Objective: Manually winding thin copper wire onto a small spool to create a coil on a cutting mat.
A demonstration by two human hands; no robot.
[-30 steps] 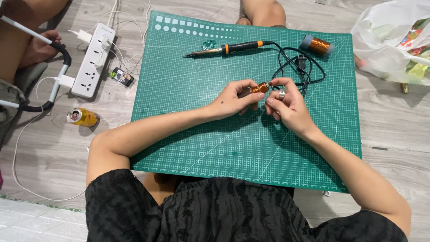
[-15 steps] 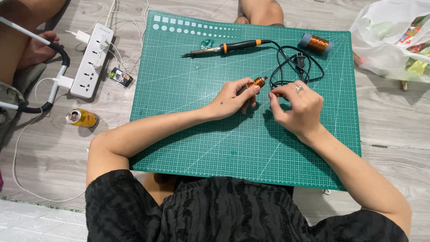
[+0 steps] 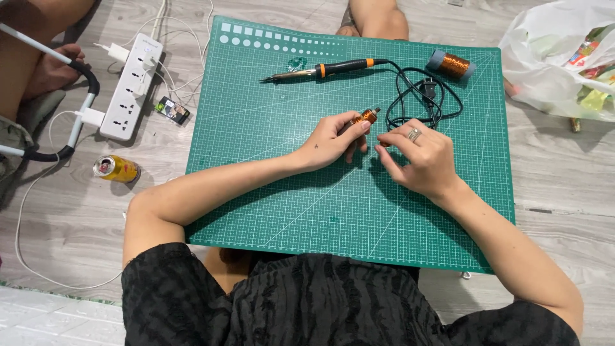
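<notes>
My left hand [image 3: 333, 138] grips a small copper-wound coil [image 3: 367, 116] above the green cutting mat [image 3: 288, 192]. A short way to the right of it hovers my right hand [image 3: 419, 157], wearing a ring, its fingers curled and pinched as if on a fine wire too thin to see. A soldering iron [image 3: 323, 69] with a black and orange handle lies at the far side of the mat, its black cord [image 3: 419, 96] looped just beyond my hands. At the mat's far right corner lies a spool of copper wire [image 3: 451, 65].
A white power strip [image 3: 133, 86] with plugs and cables lies left of the mat, with a small dark module [image 3: 173, 109] and a yellow can [image 3: 116, 168] nearby. A white plastic bag [image 3: 560, 57] sits at the far right. Another person's leg [image 3: 378, 16] is beyond the mat.
My hands were together on the coil; now my right hand has drawn away to the right and toward me, while my left keeps hold of the coil.
</notes>
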